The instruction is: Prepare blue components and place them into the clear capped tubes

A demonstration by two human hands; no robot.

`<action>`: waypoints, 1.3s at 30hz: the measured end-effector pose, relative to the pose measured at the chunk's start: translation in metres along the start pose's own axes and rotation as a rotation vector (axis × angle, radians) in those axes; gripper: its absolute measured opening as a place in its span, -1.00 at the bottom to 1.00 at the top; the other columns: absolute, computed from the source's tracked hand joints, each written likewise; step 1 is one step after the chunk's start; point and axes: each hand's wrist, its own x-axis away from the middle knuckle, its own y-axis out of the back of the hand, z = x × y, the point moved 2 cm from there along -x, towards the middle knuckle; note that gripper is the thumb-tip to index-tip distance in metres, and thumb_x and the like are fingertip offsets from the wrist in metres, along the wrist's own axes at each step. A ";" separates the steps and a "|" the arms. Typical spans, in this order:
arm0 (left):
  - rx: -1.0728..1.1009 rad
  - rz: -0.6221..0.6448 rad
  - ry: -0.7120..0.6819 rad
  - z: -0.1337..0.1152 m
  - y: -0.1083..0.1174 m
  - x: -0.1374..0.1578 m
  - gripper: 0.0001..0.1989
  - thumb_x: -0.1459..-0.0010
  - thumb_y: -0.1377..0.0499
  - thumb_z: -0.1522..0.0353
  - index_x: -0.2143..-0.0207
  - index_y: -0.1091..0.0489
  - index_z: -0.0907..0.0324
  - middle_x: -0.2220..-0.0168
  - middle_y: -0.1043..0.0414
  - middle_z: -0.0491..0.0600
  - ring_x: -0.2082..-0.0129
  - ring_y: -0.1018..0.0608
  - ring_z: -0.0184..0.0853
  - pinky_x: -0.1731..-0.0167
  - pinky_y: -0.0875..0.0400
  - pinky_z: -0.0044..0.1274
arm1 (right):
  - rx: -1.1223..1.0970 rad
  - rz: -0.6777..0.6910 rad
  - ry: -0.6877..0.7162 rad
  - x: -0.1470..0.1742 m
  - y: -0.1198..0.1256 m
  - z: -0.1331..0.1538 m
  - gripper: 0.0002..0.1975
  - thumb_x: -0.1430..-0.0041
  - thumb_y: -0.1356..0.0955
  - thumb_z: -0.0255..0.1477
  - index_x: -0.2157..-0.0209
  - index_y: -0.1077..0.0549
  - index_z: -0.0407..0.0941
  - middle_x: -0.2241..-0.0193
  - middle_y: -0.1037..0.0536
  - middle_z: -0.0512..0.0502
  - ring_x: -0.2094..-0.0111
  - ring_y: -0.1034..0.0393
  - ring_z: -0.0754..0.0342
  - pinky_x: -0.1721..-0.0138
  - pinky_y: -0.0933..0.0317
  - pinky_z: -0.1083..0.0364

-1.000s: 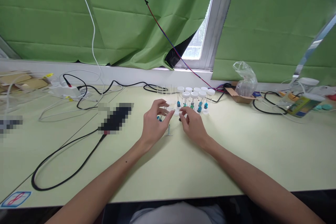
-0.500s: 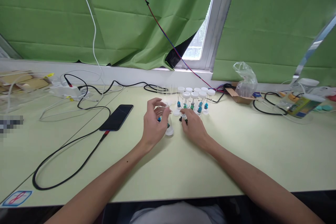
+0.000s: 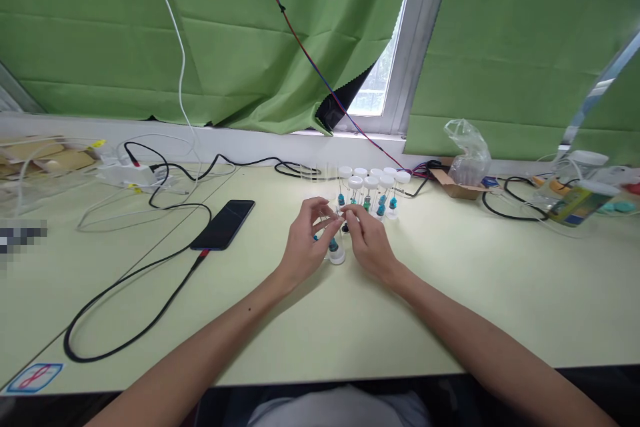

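My left hand is curled around a small clear tube with a white round base standing on the table. Inside the tube is a blue-green piece. The fingertips of my right hand are pinched together at the top of this tube, close to my left fingers. Whatever they hold is hidden. A small black piece shows between the hands. Another bit of blue peeks out from behind my left hand. Just beyond my right hand stand several clear tubes with white caps and blue or green pieces inside.
A phone with a black cable lies to the left. Clear, open-looking tubes stand behind the hands. Farther right are a small cardboard box with a plastic bag and a labelled jar on its side. Cables run along the wall.
My left hand has shifted right with the tube, whose base now sits farther right. My right hand's fingertips have risen from beside the black piece to the tube's top.
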 end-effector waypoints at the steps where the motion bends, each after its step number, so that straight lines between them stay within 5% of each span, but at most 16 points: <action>1: -0.012 0.007 0.004 0.000 0.000 0.000 -0.72 -0.23 -0.18 0.27 0.05 -0.22 0.07 0.20 -0.35 -0.05 0.13 -0.49 -0.35 0.09 -0.49 -0.43 | -0.009 0.002 0.006 0.001 0.000 0.001 -0.71 -0.41 -0.11 -0.33 0.07 -0.38 -0.13 0.21 -0.54 -0.14 0.24 -0.44 0.04 0.21 -0.23 0.09; 11: -0.038 0.075 -0.023 -0.001 0.008 -0.001 -0.64 -0.38 0.15 0.15 -0.04 -0.28 0.10 0.20 -0.45 -0.01 0.13 -0.51 -0.28 0.04 -0.40 -0.35 | -0.017 0.087 0.013 0.004 0.000 0.000 -0.67 -0.32 -0.23 -0.24 -0.03 -0.30 -0.12 0.20 -0.53 -0.10 0.61 -0.18 0.21 0.48 -0.12 0.12; 18: -0.068 0.071 -0.048 -0.001 0.009 -0.001 -0.59 -0.39 0.19 0.15 0.00 -0.32 0.13 0.24 -0.48 0.00 0.18 -0.52 -0.28 0.06 -0.38 -0.37 | 0.005 0.136 0.056 0.005 -0.002 0.000 -0.56 -0.21 -0.33 -0.22 -0.06 -0.27 -0.10 0.26 -0.52 -0.05 0.62 -0.12 0.23 0.50 -0.09 0.15; 24: -0.380 -0.032 0.049 0.012 0.018 -0.012 -0.71 -0.34 0.06 0.18 0.13 -0.35 0.14 0.19 -0.47 0.00 0.20 -0.53 -0.26 0.14 -0.41 -0.40 | 0.064 0.236 0.088 0.007 -0.007 -0.001 -0.50 -0.14 -0.39 -0.26 -0.08 -0.27 -0.09 0.39 -0.49 0.02 0.63 -0.14 0.22 0.51 -0.05 0.17; 31: -0.702 0.299 0.016 0.040 0.026 -0.019 -0.59 -0.35 0.12 0.22 -0.17 -0.19 0.16 -0.20 -0.26 0.11 -0.22 -0.28 -0.15 -0.16 -0.22 -0.28 | 0.105 0.222 0.087 0.007 -0.008 -0.003 -0.67 -0.17 -0.37 -0.30 0.06 -0.39 -0.12 0.56 -0.36 0.08 0.57 -0.21 0.16 0.48 -0.06 0.17; 39: -0.748 0.470 -0.093 0.057 0.026 -0.018 -0.70 -0.31 0.09 0.30 0.02 -0.34 0.12 -0.05 -0.38 0.10 -0.08 -0.40 -0.11 -0.04 -0.31 -0.26 | 0.101 0.218 0.065 0.006 -0.008 -0.004 -0.71 -0.16 -0.37 -0.31 0.11 -0.39 -0.13 0.58 -0.33 0.09 0.57 -0.21 0.15 0.50 -0.04 0.17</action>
